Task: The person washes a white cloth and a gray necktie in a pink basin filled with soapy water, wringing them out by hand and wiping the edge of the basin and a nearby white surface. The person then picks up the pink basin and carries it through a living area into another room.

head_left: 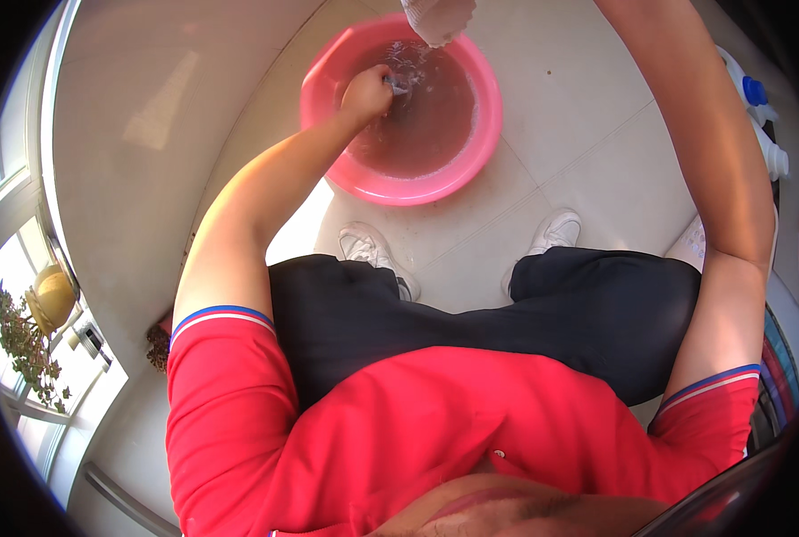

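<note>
A pink plastic basin (489, 112) stands on the floor ahead of me, holding murky brownish water (426, 134) with some foam and ripples. My left hand (369, 93) is over the left part of the water, its fingers closed. A small greyish, wet-looking patch (399, 85) shows at the fingertips; I cannot make out what it is. Above the basin's far rim, a whitish knitted piece of fabric (441, 20) is cut off by the top edge. My right forearm (663, 63) reaches up past the top edge, so the right hand is outside the picture.
My white shoes (371, 243) are planted on the pale tiles (471, 237) between me and the basin. White bottles, one with a blue cap (755, 91), stand at the right. A plant in a yellow pot (52, 298) is by the window on the left.
</note>
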`<state>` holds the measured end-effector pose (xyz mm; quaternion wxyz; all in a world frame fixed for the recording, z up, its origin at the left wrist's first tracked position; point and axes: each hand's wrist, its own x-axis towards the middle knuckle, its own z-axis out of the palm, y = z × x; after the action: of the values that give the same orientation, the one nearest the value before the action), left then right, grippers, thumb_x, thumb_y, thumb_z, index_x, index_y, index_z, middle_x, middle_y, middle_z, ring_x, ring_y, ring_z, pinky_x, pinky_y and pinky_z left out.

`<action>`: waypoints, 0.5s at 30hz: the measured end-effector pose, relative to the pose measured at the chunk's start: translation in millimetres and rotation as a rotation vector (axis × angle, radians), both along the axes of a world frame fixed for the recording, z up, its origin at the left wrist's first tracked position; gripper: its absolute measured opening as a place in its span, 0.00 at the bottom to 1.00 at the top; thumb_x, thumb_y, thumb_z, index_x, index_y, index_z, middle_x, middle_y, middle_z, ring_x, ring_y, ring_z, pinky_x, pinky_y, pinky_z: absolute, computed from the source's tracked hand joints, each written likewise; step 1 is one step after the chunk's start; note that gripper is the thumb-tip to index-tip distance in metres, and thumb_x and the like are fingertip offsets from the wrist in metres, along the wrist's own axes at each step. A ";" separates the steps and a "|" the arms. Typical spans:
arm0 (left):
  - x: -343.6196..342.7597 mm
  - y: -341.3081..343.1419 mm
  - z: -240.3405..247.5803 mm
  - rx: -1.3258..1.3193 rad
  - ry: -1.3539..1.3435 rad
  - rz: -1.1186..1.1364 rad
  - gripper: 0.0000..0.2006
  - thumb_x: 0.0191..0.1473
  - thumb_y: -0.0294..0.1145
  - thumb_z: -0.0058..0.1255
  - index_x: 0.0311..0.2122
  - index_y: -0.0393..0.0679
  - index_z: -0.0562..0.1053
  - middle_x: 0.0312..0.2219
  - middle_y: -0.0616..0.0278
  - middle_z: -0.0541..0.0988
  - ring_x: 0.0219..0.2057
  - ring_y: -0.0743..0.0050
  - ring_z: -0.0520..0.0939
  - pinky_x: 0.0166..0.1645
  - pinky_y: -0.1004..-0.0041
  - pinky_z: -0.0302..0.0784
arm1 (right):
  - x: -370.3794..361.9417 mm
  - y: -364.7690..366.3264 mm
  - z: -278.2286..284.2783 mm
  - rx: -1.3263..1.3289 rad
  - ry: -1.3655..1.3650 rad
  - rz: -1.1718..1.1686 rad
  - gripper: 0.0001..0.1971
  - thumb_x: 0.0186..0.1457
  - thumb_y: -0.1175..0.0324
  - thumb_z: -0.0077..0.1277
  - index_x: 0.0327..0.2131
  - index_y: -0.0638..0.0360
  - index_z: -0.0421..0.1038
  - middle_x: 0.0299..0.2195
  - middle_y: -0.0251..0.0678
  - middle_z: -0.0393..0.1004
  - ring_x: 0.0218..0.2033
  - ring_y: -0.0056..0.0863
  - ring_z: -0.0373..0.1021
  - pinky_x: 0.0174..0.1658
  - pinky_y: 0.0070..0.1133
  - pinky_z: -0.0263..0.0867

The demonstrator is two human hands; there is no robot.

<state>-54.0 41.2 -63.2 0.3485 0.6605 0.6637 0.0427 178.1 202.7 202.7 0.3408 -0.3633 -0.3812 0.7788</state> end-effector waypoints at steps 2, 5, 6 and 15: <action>2.0 10.9 1.7 0.013 -0.187 0.313 0.08 0.48 0.27 0.42 0.30 0.40 0.74 0.18 0.55 0.76 0.25 0.53 0.80 0.33 0.61 0.74 | -3.0 0.7 1.6 -0.006 0.013 0.004 0.11 0.54 0.69 0.45 0.37 0.67 0.71 0.34 0.42 0.76 0.38 0.34 0.74 0.47 0.29 0.69; 10.0 20.5 12.3 -0.331 -0.511 0.624 0.07 0.52 0.29 0.45 0.26 0.39 0.71 0.16 0.61 0.72 0.18 0.67 0.75 0.26 0.70 0.72 | -1.8 -1.3 -1.6 0.020 0.062 0.033 0.11 0.54 0.69 0.45 0.37 0.67 0.71 0.34 0.42 0.76 0.37 0.34 0.74 0.47 0.30 0.69; 13.6 24.6 17.0 -0.339 -0.510 0.618 0.07 0.52 0.29 0.45 0.26 0.39 0.71 0.16 0.61 0.72 0.18 0.67 0.75 0.26 0.70 0.72 | -1.9 -1.2 -1.4 0.025 0.051 0.030 0.11 0.54 0.69 0.45 0.37 0.67 0.70 0.34 0.43 0.76 0.37 0.34 0.74 0.47 0.30 0.69; -17.9 10.3 12.7 -0.029 0.068 0.213 0.15 0.51 0.34 0.55 0.44 0.41 0.76 0.42 0.55 0.78 0.39 0.62 0.80 0.42 0.69 0.76 | 1.4 -0.8 8.7 0.067 0.069 0.055 0.11 0.54 0.69 0.44 0.37 0.67 0.70 0.33 0.43 0.76 0.36 0.35 0.74 0.46 0.30 0.70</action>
<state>-71.9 51.5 -50.6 0.3287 0.5823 0.7421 0.0476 179.5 201.9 211.4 0.3442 -0.3140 -0.4047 0.7869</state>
